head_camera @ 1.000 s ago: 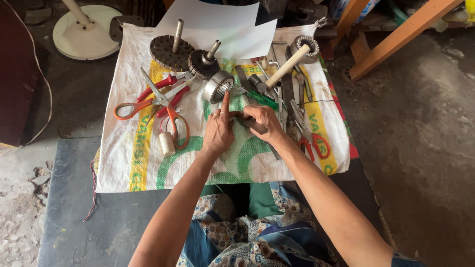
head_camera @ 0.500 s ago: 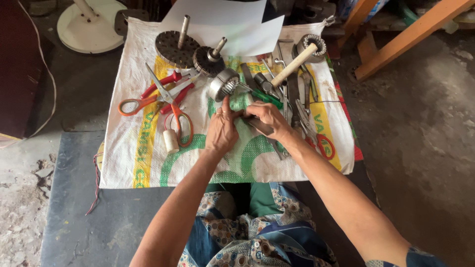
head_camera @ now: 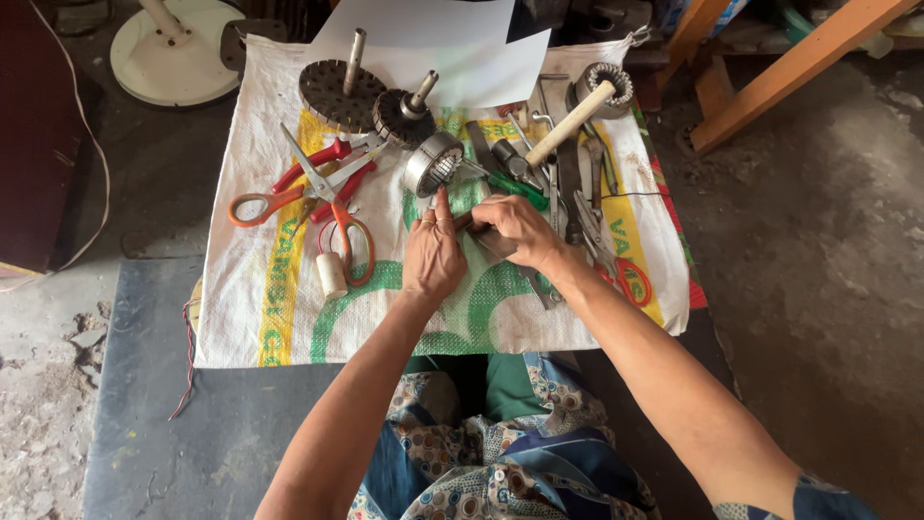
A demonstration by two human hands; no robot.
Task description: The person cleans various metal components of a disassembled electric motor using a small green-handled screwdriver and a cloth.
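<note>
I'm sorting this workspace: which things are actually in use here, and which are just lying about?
In use:
left hand
right hand
small grey part held between them

Lying about:
orange-handled scissors
red-handled pliers
wooden-handled hammer
toothed metal ring
two shafted rotors
white cylinder

Woven plastic sack [head_camera: 289, 289], wooden hammer handle [head_camera: 568, 123], shiny metal ring [head_camera: 433, 164]

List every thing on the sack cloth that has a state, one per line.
Orange scissors: blades open, lying flat.
Red pliers: lying flat under the scissors.
Hammer: lying down, handle resting across the other tools.
Two rotors: resting on their discs, shafts pointing up.
White cylinder: lying beside the scissors.
Left hand: flat, pressing down.
Right hand: closed on a small flat metal piece.
</note>
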